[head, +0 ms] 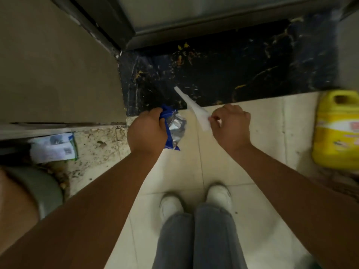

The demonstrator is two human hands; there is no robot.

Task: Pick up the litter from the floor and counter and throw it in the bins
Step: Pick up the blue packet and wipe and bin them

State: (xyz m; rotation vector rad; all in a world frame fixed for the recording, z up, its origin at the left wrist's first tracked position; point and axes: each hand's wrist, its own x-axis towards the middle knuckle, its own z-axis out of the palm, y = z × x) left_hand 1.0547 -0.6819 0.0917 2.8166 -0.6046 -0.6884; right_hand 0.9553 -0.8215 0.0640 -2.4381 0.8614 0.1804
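My left hand is closed around a crumpled blue and silver snack wrapper, held above the pale floor tiles. My right hand pinches one end of a long white paper wrapper, which sticks up and to the left over the dark marble threshold. A white and green packet lies on the speckled floor at the left, under the edge of a cabinet. No bin can be made out for certain.
A yellow detergent jug stands on the floor at the right. A beige cabinet fills the upper left. A grey rounded object sits at lower left. My white shoes and jeans are below.
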